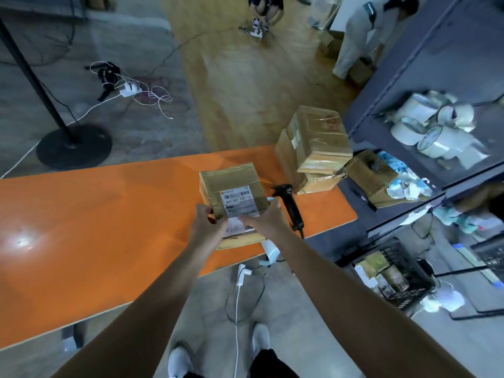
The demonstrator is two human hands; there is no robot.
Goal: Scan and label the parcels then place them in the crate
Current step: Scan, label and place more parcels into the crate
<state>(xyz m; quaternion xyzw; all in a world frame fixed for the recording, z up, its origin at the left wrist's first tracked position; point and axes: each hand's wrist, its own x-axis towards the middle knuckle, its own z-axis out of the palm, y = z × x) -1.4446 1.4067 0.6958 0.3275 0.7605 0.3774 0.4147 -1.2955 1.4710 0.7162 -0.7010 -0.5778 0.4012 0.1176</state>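
A brown taped parcel (231, 184) lies on the orange table (109, 214), with a white barcode label (238, 203) stuck on its top. My left hand (204, 219) grips the parcel's near left edge. My right hand (268, 218) grips its near right edge, fingers over the label's lower end. A black handheld scanner (289, 204) lies on the table just right of the parcel. A stack of brown parcels (316, 148) sits at the table's far right end. A black crate (392, 274) with items inside stands on the floor to the right.
A grey shelf unit (425, 77) at right holds white tape rolls (433, 126) and a box of scraps (381, 178). A strip of label backing (271, 249) hangs off the table's near edge. A black stand base (73, 145), cables and a power strip (131, 90) lie beyond the table. A person (365, 31) bends at the far right.
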